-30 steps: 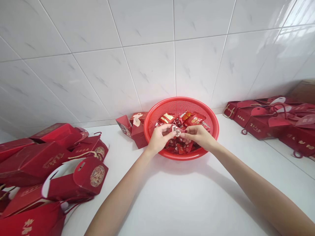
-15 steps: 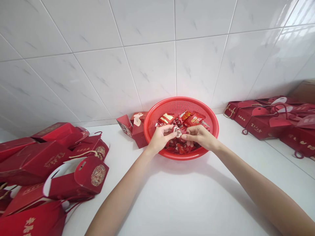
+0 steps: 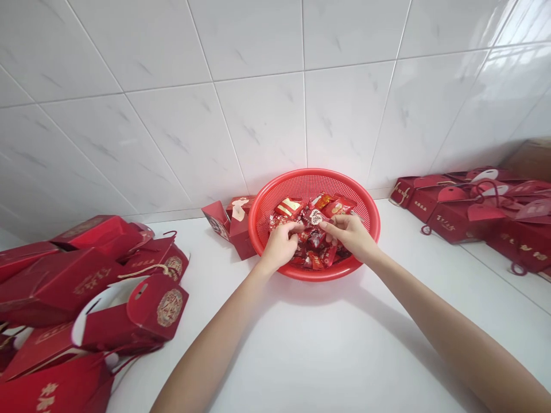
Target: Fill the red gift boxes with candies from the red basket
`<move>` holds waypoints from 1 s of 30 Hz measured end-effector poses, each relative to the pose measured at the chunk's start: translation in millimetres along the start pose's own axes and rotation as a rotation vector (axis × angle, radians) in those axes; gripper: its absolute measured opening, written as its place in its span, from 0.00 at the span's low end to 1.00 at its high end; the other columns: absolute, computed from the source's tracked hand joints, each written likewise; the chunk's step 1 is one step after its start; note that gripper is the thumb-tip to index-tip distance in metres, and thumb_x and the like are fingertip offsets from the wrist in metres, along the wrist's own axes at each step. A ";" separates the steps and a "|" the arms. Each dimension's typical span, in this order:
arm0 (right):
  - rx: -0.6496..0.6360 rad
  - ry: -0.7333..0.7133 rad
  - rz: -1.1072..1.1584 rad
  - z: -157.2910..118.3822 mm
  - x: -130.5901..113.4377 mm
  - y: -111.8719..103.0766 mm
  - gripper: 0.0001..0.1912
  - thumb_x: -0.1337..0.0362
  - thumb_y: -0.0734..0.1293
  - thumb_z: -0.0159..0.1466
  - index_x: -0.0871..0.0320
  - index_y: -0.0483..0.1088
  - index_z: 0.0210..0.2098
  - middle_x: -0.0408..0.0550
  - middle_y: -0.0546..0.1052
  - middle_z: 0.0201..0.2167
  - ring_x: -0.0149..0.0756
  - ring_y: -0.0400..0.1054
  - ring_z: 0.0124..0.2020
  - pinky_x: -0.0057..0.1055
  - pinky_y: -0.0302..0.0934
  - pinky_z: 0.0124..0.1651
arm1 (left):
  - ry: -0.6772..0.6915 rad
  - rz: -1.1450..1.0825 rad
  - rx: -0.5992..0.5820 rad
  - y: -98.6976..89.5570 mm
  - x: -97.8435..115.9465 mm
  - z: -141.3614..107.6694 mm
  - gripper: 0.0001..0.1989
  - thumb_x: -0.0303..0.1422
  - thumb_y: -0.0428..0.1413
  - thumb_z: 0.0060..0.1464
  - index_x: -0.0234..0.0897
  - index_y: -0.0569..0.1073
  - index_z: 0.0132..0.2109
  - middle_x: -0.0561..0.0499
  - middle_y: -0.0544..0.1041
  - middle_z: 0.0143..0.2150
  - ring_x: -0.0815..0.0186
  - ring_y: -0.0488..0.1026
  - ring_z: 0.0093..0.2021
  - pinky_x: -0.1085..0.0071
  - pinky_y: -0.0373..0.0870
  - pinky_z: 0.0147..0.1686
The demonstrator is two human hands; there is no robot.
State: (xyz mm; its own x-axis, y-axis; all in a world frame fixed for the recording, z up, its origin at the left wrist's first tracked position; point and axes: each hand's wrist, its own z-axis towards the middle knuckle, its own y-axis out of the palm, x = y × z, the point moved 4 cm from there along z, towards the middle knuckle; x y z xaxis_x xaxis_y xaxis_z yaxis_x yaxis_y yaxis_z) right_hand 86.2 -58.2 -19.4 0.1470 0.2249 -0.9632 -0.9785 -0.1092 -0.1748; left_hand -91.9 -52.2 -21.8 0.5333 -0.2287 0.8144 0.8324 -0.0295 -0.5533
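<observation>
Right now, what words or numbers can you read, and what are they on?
I can't read any for sure, but there's writing:
Front left box: gold characters, too blurred.
White-flapped box: round gold emblem, too fine.
Other boxes: gold characters, too small.
Packet in the right hand: dark characters on a pale label, too small.
Other packets: print, too small.
No numbers I can make out.

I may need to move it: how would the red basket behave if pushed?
The red basket would probably slide: the counter looks smooth. Being wide and shallow, it seems unlikely to tip. Its heaped packets might shift.
</observation>
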 end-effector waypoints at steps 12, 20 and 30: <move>-0.040 0.044 -0.041 -1.5 5.8 5.2 0.06 0.68 0.68 0.59 0.58 0.73 0.38 0.42 0.77 0.23 0.31 0.70 0.22 0.28 0.67 0.30 | -0.043 0.816 -0.260 14.3 6.8 -1.4 0.25 0.34 0.57 0.53 0.38 0.72 0.60 0.38 0.75 0.59 0.45 0.64 0.63 0.51 0.62 0.58; -0.179 0.023 -0.134 -3.5 11.0 12.7 0.10 0.70 0.68 0.57 0.57 0.77 0.38 0.45 0.80 0.28 0.39 0.77 0.32 0.33 0.72 0.38 | -0.003 0.389 -0.196 5.5 2.2 10.8 0.09 0.25 0.60 0.47 0.41 0.83 0.34 0.47 0.84 0.35 0.50 0.78 0.46 0.54 0.66 0.56; -0.141 0.003 -0.111 -4.6 18.3 15.7 0.20 0.70 0.69 0.58 0.56 0.72 0.50 0.52 0.79 0.47 0.44 0.75 0.50 0.41 0.71 0.49 | 0.046 -0.145 0.101 -13.2 1.2 -1.2 0.08 0.26 0.57 0.46 0.37 0.82 0.30 0.50 0.84 0.33 0.58 0.80 0.38 0.64 0.74 0.45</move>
State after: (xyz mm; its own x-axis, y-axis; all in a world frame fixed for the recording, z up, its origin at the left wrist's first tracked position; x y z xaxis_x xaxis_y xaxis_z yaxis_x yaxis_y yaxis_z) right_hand 74.2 -60.3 -40.6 0.2539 0.2401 -0.9369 -0.9262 -0.2186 -0.3071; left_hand -102.5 -53.3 -13.7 0.4007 -0.2732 0.8745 0.9124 0.0317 -0.4081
